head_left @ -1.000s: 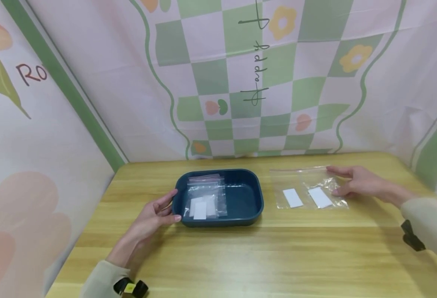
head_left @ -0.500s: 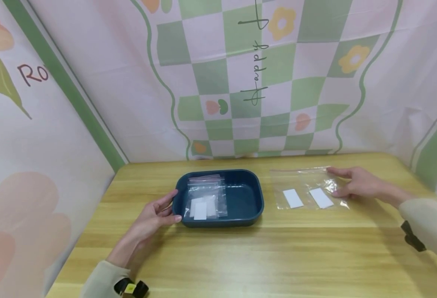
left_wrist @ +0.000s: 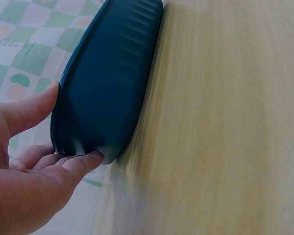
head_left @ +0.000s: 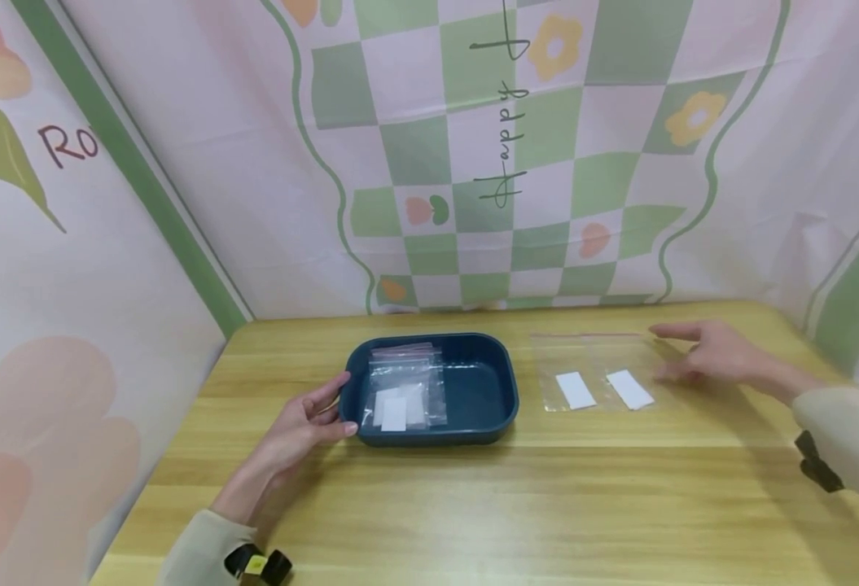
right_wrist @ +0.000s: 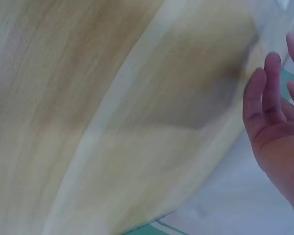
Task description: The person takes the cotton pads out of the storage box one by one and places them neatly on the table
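Note:
My left hand [head_left: 297, 423] grips the left end of a dark blue rectangular tray [head_left: 502, 423]. In the left wrist view the thumb and fingers of that hand [left_wrist: 34, 166] hold the end of the tray [left_wrist: 108, 73]. Several clear zip bags [head_left: 432, 382] with white cards [head_left: 394, 413] are stacked in the left half of the tray. To its right, two clear zip bags lie flat on the table, one holding a white card [head_left: 576, 391], the other another white card [head_left: 629, 389]. My right hand [head_left: 718, 354] is at the right bag's edge, fingers extended; contact is unclear.
Everything lies on a wooden table [head_left: 473, 513], its back edge close to a patterned cloth [head_left: 484, 163]. Another printed cloth [head_left: 107, 325] hangs along the left side. In the right wrist view the table's rounded edge [right_wrist: 186, 181] shows.
My right hand has let go of the right bag and shifted slightly right. That bag, crinkled before, now lies flat. My left hand and the tray have not moved.

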Tool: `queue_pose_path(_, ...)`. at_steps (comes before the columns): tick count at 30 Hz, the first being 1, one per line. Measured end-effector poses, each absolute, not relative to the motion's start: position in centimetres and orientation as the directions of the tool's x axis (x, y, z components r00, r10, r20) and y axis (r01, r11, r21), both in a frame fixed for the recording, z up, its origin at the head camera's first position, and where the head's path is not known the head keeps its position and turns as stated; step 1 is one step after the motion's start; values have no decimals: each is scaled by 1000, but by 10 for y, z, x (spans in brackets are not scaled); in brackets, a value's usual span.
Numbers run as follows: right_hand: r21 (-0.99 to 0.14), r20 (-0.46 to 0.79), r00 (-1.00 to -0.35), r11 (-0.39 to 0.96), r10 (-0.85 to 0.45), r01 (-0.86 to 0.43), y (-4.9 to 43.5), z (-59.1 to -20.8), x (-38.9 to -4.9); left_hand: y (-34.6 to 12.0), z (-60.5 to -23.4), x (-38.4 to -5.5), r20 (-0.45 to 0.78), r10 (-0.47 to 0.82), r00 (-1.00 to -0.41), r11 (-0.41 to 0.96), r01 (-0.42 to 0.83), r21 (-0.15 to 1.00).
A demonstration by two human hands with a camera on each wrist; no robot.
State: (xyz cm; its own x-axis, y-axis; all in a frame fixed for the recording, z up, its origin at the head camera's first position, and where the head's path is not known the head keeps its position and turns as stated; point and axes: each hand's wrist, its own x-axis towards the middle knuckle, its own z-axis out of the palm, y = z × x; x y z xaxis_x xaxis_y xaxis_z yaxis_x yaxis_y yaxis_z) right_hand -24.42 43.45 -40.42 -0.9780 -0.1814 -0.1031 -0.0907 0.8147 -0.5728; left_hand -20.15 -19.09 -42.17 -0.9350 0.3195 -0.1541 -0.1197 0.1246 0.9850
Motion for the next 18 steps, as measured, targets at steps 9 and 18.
queue_pose_path(9, -569, 24, -984, 808, -174, -157, 396, -372, -238, -190, -423, -202, -155, 324, -933, 127, -120, 985)
queue_pose_path(18, -671, 83, -965, 702, -247, -238, 311, -335, -233, -192, -425, -205, -130, 344, -930, 106, -99, 989)
